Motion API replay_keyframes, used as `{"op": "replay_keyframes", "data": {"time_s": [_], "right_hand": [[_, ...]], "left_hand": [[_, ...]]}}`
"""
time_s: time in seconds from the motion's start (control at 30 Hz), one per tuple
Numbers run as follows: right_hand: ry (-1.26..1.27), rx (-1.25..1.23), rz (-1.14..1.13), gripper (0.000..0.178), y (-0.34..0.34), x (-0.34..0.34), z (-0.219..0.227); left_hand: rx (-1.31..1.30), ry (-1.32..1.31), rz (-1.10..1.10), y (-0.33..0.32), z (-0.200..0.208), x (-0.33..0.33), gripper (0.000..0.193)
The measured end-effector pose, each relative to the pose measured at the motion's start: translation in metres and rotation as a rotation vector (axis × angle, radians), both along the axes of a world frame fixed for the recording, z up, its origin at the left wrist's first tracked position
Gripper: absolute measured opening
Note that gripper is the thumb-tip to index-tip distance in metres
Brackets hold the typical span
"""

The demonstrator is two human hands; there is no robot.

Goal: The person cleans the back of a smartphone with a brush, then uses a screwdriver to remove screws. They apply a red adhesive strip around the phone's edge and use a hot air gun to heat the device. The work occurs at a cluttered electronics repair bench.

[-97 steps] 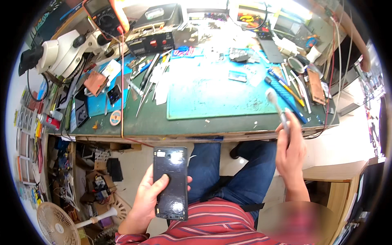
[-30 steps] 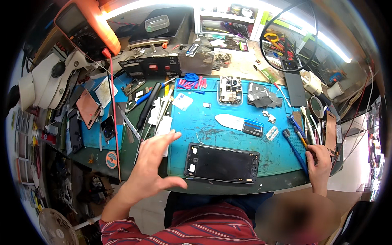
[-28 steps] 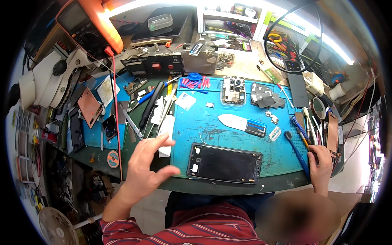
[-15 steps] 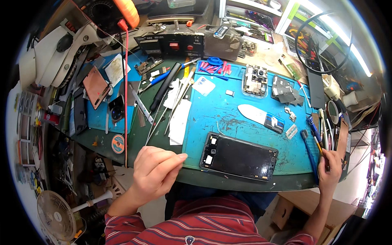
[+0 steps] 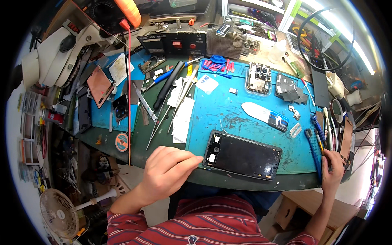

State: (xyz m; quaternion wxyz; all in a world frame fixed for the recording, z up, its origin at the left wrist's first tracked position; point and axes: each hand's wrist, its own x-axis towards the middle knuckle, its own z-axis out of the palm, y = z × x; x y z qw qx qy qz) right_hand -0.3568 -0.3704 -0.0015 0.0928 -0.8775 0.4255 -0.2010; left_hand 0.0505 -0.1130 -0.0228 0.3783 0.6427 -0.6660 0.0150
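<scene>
The left hand (image 5: 171, 173) is held with its fingers curled, just beside the left end of a black phone panel (image 5: 245, 156); whether anything is pinched there cannot be told. By the right hand (image 5: 332, 167), the orange handle (image 5: 321, 145) of a slim tool is grasped. The panel is laid near the front edge of a blue mat (image 5: 208, 110). Beyond it, a white-bladed pry tool (image 5: 257, 113) is placed; farther back, a circuit board (image 5: 258, 77) is seen in a clear tray (image 5: 261, 93).

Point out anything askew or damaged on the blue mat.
The phone sits askew, its near edge running past the front of the blue mat. The mat looks worn too: dark marks, scuffs or stains, spread across it.
</scene>
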Motion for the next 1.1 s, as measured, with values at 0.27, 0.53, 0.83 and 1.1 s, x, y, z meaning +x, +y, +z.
{"op": "replay_keyframes", "data": {"time_s": [0.27,0.53,0.83,1.1], "right_hand": [[0.028,-0.019,-0.032,0.026,-0.001,-0.002,0.001],[-0.085,-0.104,-0.094,0.023,0.001,-0.007,0.023],[-0.046,-0.15,-0.009,0.02,0.004,0.001,0.017],[-0.022,-0.089,0.017,0.017,0.009,-0.005,0.028]], "left_hand": [[0.128,-0.132,-0.144,-0.015,0.013,0.0,0.031],[0.349,-0.101,-0.101,-0.031,0.049,-0.018,0.017],[0.459,-0.203,-0.097,-0.036,0.044,-0.026,0.015],[0.291,0.663,0.084,0.008,0.024,0.0,0.011]]}}
